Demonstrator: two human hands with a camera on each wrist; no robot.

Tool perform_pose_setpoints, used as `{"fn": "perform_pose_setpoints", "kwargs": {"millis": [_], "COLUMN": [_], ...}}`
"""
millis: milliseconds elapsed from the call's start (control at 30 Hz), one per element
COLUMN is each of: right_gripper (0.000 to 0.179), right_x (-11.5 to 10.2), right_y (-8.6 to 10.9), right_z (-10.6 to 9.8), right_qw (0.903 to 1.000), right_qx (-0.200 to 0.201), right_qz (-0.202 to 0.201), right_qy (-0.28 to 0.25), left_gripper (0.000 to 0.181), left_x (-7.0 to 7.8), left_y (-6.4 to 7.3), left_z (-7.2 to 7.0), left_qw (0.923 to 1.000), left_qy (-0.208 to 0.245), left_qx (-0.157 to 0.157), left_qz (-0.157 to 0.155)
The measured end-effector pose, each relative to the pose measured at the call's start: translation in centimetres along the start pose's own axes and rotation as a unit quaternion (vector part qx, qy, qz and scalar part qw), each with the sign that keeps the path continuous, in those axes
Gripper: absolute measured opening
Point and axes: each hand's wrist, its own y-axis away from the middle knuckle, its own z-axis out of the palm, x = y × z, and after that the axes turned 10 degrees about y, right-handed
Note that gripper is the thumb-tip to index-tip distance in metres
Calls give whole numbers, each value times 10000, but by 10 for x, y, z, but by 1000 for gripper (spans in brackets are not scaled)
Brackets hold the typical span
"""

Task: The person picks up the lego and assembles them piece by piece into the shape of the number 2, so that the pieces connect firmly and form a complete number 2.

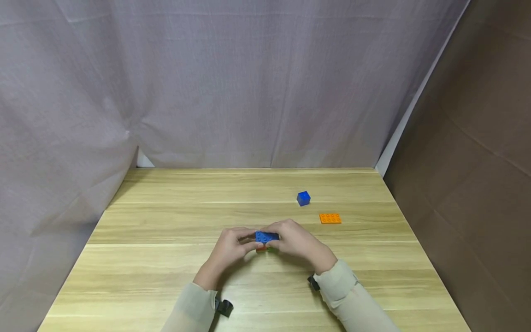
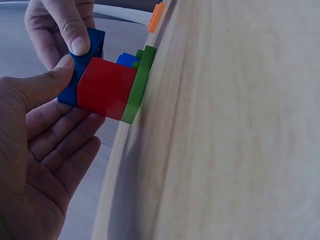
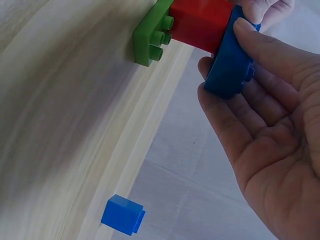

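Observation:
A long blue toy brick (image 1: pixel 265 237) lies on a red block (image 2: pixel 106 86), which stands at one end of a green studded plate (image 3: pixel 146 42) on the table. My left hand (image 1: pixel 233 245) holds the left end of the blue brick, thumb on its near side and fingertips behind, by the red block. At the other end my right hand (image 1: pixel 295 237) pinches the same brick between thumb and fingers. The blue brick's right part juts out past the red block, over the plate's bare studs. In the head view the hands hide most of the stack.
Beyond the hands, slightly right, a small blue cube brick (image 1: pixel 303 198) sits on the wooden table (image 1: pixel 166 221). Nearer and further right lies a flat orange studded plate (image 1: pixel 330 218). Grey cloth (image 1: pixel 207 83) hangs along the table's back edge, with a brown panel (image 1: pixel 469 161) at the right.

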Motion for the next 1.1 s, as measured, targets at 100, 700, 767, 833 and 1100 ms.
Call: {"fn": "perform_pose_setpoints", "kwargs": {"millis": [100,700,767,833,1100], "right_gripper": [37,35,35,36,38], "right_x": [0,4,3,3,4], "right_y": [1,0,-1,-1,0], "right_z": [0,2,1,1,2], "right_qw": [9999,9999,9999,9999,9999], "right_qx": [21,69,82,85,75], "right_qz": [-40,-68,-93,-113,-120], "right_qy": [89,67,70,64,-26], "left_gripper": [41,38,38,39,42], "left_x": [1,2,2,2,1], "left_y": [0,-1,-1,-1,0], "left_z": [0,1,1,1,1], "left_qw": [10000,9999,9998,9998,9991], "left_qy": [-24,-89,-132,-141,-338], "left_qx": [5,76,88,101,175], "left_qz": [-6,-97,-86,-119,-166]}}
